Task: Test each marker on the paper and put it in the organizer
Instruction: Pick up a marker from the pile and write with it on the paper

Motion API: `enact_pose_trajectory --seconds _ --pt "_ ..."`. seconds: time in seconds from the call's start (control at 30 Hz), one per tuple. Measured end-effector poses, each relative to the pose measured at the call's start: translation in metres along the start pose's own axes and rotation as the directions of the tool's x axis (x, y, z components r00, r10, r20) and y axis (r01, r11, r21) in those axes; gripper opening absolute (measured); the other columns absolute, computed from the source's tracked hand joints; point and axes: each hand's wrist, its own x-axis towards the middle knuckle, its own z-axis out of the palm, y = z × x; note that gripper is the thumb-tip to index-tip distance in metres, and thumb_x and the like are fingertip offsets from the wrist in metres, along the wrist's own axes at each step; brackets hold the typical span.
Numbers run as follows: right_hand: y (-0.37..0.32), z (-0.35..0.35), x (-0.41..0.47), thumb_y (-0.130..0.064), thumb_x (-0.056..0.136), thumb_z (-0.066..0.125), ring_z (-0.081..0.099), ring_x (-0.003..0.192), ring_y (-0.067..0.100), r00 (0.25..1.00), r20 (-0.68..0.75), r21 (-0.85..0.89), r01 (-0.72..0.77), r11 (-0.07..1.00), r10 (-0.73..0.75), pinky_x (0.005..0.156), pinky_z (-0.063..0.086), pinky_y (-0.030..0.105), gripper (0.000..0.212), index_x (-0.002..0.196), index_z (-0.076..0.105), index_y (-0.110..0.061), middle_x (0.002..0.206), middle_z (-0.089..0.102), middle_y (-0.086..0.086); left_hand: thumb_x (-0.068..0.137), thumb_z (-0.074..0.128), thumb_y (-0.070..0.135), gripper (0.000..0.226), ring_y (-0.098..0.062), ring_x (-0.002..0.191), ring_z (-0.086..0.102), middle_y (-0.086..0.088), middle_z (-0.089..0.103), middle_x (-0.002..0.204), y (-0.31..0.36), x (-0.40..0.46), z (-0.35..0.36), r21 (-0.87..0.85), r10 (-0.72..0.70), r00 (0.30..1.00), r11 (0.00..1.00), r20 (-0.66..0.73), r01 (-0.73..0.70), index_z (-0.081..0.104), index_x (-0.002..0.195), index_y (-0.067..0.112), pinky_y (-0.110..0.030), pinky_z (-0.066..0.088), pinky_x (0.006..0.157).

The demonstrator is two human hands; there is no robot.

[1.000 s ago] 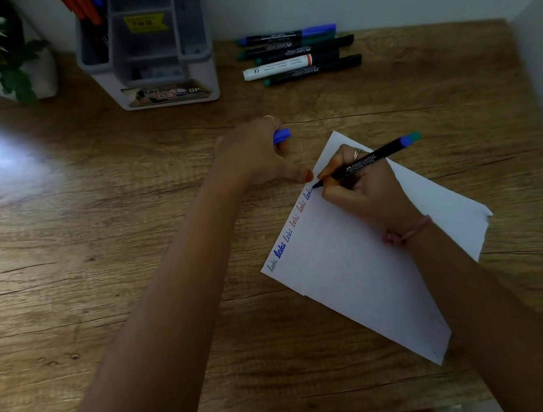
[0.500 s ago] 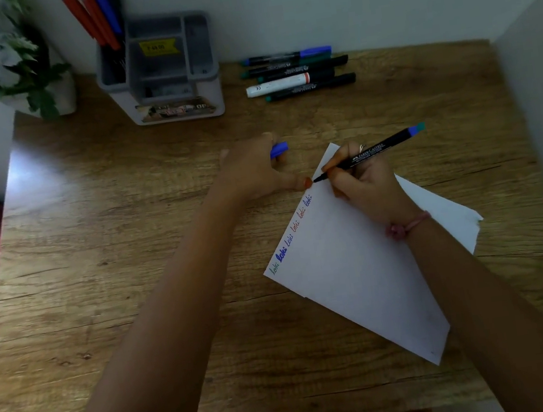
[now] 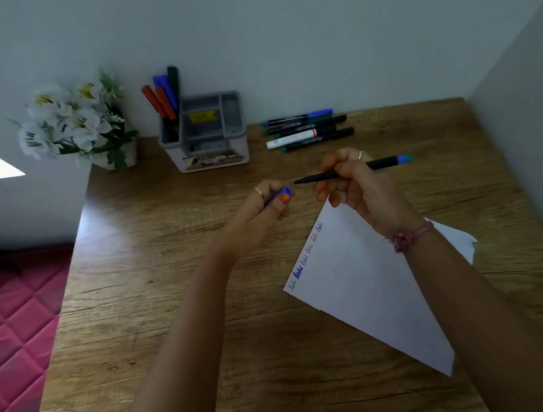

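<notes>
Right-hand fingers (image 3: 345, 175) pinch a slim black marker with a teal end (image 3: 355, 170), its tip pointing toward nine o'clock. The left hand (image 3: 263, 207) closes on what appears to be its blue cap (image 3: 284, 191). The white paper sheet (image 3: 370, 282) lies beneath at five o'clock on the wooden bench (image 3: 170, 288); the grey plastic organizer (image 3: 209, 134) stands at eleven o'clock.

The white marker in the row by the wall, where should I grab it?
Grab the white marker around the middle of its barrel, pinching from above. It lies flat on the desk with dark markers close on both sides, so there looks to be little finger room sideways; lifting its free left end first may help.
</notes>
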Motion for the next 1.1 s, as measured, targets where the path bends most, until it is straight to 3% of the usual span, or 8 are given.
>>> enact_pose_trajectory --seconds 0.13,0.47,0.57,0.67,0.8,0.93,1.0,1.1 --pt "-0.007 0.009 -0.01 -0.012 0.081 0.046 0.064 0.059 0.02 0.999 0.017 -0.057 0.051 0.997 -0.05 0.052 0.047 0.023 0.005 0.08 0.05 -0.01 0.065 0.068 0.008 0.097 0.045 0.017 0.012 0.005 0.079 0.055 0.007 0.055 0.087 0.007 -0.014 -0.004 0.008 0.053 0.998 0.999 -0.04 -0.053 0.054 0.098 0.024 -0.013 0.046 0.077" --pt "-0.01 0.029 -0.031 -0.001 0.091 0.051 0.069 0.066 0.021 0.989 0.139 -0.232 0.084 0.969 -0.052 0.055 0.05 0.022 0.008 0.087 0.047 -0.006 0.076 0.073 0.011 0.093 0.052 0.017 0.012 0.003 0.07 0.053 0.008 0.058 0.079 0.012 -0.042 -0.011 0.053 0.093 0.995 0.994 -0.035 -0.091 0.06 0.095 0.026 -0.011 0.045 0.069" --pt "-0.013 0.036 -0.037 -0.003 0.084 0.063 0.071 0.069 0.021 0.978 0.19 -0.306 0.143 0.941 -0.087 0.056 0.05 0.018 0.005 0.087 0.059 -0.004 0.083 0.072 0.013 0.091 0.057 0.019 0.011 0.001 0.064 0.052 0.009 0.059 0.072 0.014 -0.049 -0.014 0.037 0.091 0.993 0.995 -0.078 -0.089 0.065 0.097 0.024 -0.013 0.045 0.063" --pt "-0.014 0.041 -0.041 -0.004 0.078 0.071 0.069 0.065 0.014 0.973 0.198 -0.361 0.184 0.914 -0.118 0.053 0.05 0.017 0.013 0.09 0.069 -0.001 0.075 0.071 0.003 0.085 0.059 0.036 0.012 -0.005 0.06 0.049 0.011 0.056 0.063 0.015 -0.055 -0.015 0.035 0.07 0.996 0.997 -0.063 -0.068 0.068 0.09 0.029 -0.02 0.042 0.059" --pt "-0.019 0.037 -0.045 -0.02 0.078 0.067 0.068 0.067 0.013 0.984 0.176 -0.392 0.073 0.917 -0.003 0.051 0.047 0.016 0.019 0.097 0.071 -0.017 0.081 0.074 -0.001 0.083 0.06 0.043 0.02 -0.009 0.054 0.041 0.01 0.049 0.058 0.016 -0.059 -0.019 -0.002 0.036 0.993 0.999 -0.109 -0.036 0.07 0.091 0.026 -0.023 0.035 0.053" --pt "-0.023 0.031 -0.046 -0.015 0.081 0.068 0.07 0.073 0.016 0.983 0.177 -0.481 0.043 0.876 0.049 0.053 0.049 0.018 0.019 0.099 0.07 -0.024 0.087 0.075 0.0 0.087 0.06 0.042 0.013 -0.01 0.052 0.04 0.005 0.048 0.059 0.019 -0.062 -0.024 0.083 0.031 0.992 0.996 -0.12 -0.021 0.069 0.08 0.035 -0.024 0.034 0.052" --pt "-0.022 0.036 -0.045 -0.015 0.079 0.072 0.068 0.069 0.007 0.985 0.169 -0.538 0.078 0.839 0.017 0.053 0.046 0.014 0.017 0.094 0.07 -0.023 0.081 0.073 -0.002 0.088 0.056 0.045 0.021 -0.008 0.05 0.039 0.006 0.046 0.055 0.024 -0.06 -0.02 0.121 0.006 0.986 0.993 -0.164 0.014 0.067 0.075 0.033 -0.021 0.033 0.049" --pt "-0.019 0.045 -0.043 -0.016 0.08 0.071 0.068 0.071 0.007 0.977 0.206 -0.556 0.164 0.815 -0.056 0.06 0.05 0.015 0.015 0.096 0.07 -0.017 0.078 0.072 0.0 0.09 0.05 0.049 0.047 -0.004 0.042 0.038 0.006 0.042 0.047 0.031 -0.049 -0.009 0.216 0.044 0.905 0.975 -0.422 0.053 0.054 0.058 0.015 -0.017 0.032 0.045"
